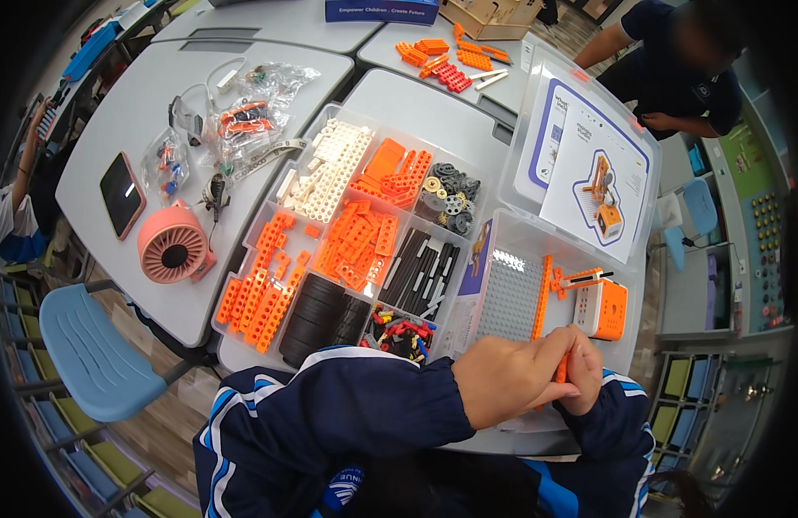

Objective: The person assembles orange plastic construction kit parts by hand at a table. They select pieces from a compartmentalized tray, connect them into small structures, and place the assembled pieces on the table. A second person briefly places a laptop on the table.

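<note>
two grey counters (140, 129) meet under the work, and the near one runs off the lower edge beneath the person's dark blue sleeves. a compartment tray (330, 216) fills the middle: orange beams on its left and centre, white beams at the top, grey gears to the right, black rods and black tyres toward the near rim. its near-left corner reaches just past the counter's edge, above a blue chair (88, 345). just right of it sits a clear bin (502, 259) holding a grey perforated plate (509, 298) and an orange block (608, 308); a clear lid (537, 104) with a printed sheet (593, 181) lies behind it, close to the counter's right edge. open counter shows only at the far left, around a pink fan (173, 245) and a phone (123, 194), with bags of small parts beyond. another person in dark blue leans in at the top right.

left hand (511, 380) is clenched over the right hand (584, 371), both at the bin's near rim. the right grip closes on an orange piece (560, 369), small and mostly hidden between the fingers; what the left grip holds under its knuckles cannot be told.
</note>
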Action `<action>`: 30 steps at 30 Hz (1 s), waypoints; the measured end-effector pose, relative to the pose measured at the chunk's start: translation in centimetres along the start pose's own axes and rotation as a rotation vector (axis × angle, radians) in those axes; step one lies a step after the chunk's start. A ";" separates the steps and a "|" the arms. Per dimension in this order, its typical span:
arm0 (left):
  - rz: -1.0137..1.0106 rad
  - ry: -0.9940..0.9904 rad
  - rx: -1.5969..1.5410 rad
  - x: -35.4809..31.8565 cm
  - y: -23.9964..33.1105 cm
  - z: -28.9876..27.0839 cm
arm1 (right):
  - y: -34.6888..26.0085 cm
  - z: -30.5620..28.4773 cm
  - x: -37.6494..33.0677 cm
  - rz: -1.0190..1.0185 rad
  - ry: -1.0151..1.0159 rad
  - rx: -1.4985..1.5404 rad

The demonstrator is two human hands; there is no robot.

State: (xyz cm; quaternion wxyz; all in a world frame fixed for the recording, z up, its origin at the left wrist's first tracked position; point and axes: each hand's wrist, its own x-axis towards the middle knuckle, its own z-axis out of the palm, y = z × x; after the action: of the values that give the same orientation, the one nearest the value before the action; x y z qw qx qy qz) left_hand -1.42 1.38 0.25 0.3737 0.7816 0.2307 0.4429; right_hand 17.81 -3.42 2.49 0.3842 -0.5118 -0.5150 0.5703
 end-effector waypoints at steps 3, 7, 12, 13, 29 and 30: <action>0.012 0.039 -0.014 0.0 0.1 0.1 | 0.0 0.0 0.1 0.007 0.003 -0.016; 0.024 0.045 -0.019 0.1 0.1 0.0 | -0.2 0.3 0.0 0.044 -0.004 0.032; 0.015 0.030 -0.017 0.1 0.1 0.0 | -0.4 0.3 -0.1 0.037 -0.001 -0.009; 0.014 0.021 -0.014 0.1 0.1 0.0 | -0.5 0.3 -0.2 0.043 -0.007 -0.003; -0.009 -0.077 0.018 0.2 0.1 0.1 | 0.2 0.3 -0.4 -0.015 -0.003 0.102; -0.011 -0.088 0.025 0.2 0.1 0.0 | 0.2 0.3 -0.5 -0.003 -0.004 0.102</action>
State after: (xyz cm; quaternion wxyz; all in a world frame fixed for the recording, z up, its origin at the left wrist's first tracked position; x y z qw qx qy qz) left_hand -1.37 1.41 0.45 0.3759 0.8037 0.2238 0.4033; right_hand 17.63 -3.98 2.35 0.4096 -0.4895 -0.4867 0.5964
